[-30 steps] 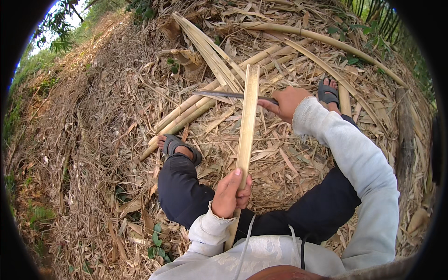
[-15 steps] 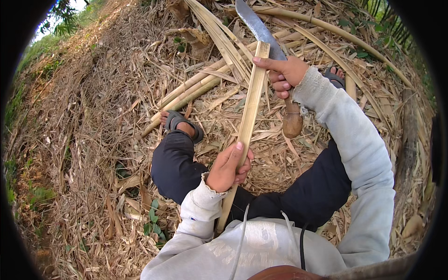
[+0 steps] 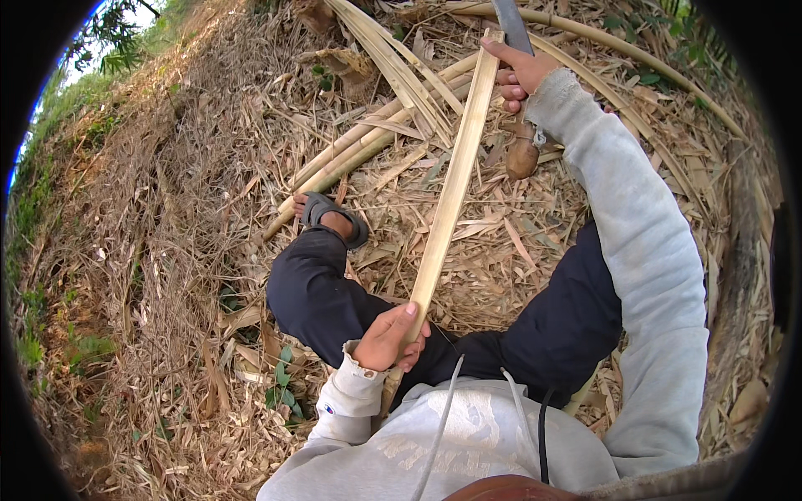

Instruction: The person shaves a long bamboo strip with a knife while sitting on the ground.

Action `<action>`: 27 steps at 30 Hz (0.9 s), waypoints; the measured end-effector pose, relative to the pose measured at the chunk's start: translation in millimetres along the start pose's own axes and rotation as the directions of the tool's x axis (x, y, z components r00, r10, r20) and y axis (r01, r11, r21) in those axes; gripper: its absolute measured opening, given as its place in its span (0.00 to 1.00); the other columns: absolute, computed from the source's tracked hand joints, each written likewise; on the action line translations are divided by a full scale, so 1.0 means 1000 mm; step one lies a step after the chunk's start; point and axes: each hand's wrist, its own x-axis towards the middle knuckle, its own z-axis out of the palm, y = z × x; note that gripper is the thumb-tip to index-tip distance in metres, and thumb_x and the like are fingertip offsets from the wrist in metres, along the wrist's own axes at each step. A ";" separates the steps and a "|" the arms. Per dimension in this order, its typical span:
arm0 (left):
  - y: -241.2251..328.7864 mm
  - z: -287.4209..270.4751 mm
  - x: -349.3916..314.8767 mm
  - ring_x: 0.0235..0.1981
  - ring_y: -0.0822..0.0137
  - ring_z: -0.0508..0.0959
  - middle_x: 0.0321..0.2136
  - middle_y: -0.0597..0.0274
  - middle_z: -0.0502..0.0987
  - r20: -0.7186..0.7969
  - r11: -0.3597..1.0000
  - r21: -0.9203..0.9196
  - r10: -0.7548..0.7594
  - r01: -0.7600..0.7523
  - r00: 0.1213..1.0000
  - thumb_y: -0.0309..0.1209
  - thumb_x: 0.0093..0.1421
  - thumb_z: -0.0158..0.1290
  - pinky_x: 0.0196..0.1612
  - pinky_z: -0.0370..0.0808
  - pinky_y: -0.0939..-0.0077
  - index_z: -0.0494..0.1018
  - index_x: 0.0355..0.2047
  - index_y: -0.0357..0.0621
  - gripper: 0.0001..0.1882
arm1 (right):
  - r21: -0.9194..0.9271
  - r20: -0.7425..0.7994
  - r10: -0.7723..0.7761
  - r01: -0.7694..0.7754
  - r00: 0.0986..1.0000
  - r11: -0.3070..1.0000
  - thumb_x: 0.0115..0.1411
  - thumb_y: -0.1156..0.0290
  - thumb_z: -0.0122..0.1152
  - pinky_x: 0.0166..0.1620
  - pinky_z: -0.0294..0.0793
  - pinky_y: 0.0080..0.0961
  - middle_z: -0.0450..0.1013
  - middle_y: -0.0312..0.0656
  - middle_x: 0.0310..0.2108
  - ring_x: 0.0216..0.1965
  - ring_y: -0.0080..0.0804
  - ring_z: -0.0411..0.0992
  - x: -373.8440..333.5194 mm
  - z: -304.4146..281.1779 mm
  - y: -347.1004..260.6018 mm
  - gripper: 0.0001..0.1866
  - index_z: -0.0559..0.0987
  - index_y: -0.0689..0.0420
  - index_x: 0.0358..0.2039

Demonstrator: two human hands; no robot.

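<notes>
A long pale split bamboo strip (image 3: 455,184) runs slantwise from near my waist up to the far end in front of me. My left hand (image 3: 393,336) is closed around its near part, thumb along the top. At the far end, my right hand (image 3: 526,73) grips a machete with its thumb pressed on the tip of the strip. The machete's wooden handle (image 3: 522,155) hangs below that hand, and its grey blade (image 3: 511,27) points away, cut off by the top of the picture. The blade lies beside the strip's far end.
Bamboo poles (image 3: 351,154) lie on the ground ahead, with a bundle of split strips (image 3: 399,67) across them. A cut stump (image 3: 338,71) stands beside these. Dry leaves and shavings (image 3: 184,250) cover the ground. My sandalled left foot (image 3: 330,219) rests near the poles.
My right hand, with the machete and the strip's end, has moved farther away. My left hand has slid nearer my body along the strip, so the hands are wider apart.
</notes>
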 end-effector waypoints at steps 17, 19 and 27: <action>0.084 0.002 0.055 0.12 0.78 0.54 0.17 0.70 0.58 -0.126 0.974 -0.198 0.085 -0.109 0.988 0.44 0.70 0.38 0.14 0.54 0.81 0.66 0.36 0.42 0.18 | -0.766 0.632 -0.279 0.637 0.723 -0.086 0.60 0.34 0.46 0.23 0.74 0.39 0.73 0.47 0.16 0.18 0.45 0.75 -0.106 0.047 0.060 0.34 0.75 0.57 0.23; 0.078 0.004 0.062 0.12 0.78 0.54 0.18 0.69 0.59 -0.180 0.972 -0.218 0.045 -0.084 0.983 0.43 0.70 0.38 0.14 0.53 0.81 0.66 0.37 0.42 0.17 | -0.737 0.671 -0.259 0.662 0.694 -0.137 0.59 0.33 0.47 0.23 0.74 0.39 0.74 0.46 0.17 0.18 0.45 0.75 -0.107 0.050 0.068 0.34 0.74 0.57 0.22; 0.084 0.004 0.059 0.14 0.81 0.52 0.19 0.73 0.58 -0.180 0.973 -0.169 0.128 -0.159 0.975 0.43 0.71 0.37 0.17 0.51 0.84 0.66 0.38 0.44 0.16 | -0.660 0.747 -0.365 0.686 0.556 -0.306 0.56 0.32 0.51 0.22 0.75 0.34 0.71 0.43 0.14 0.17 0.42 0.74 -0.072 0.041 0.065 0.34 0.72 0.56 0.21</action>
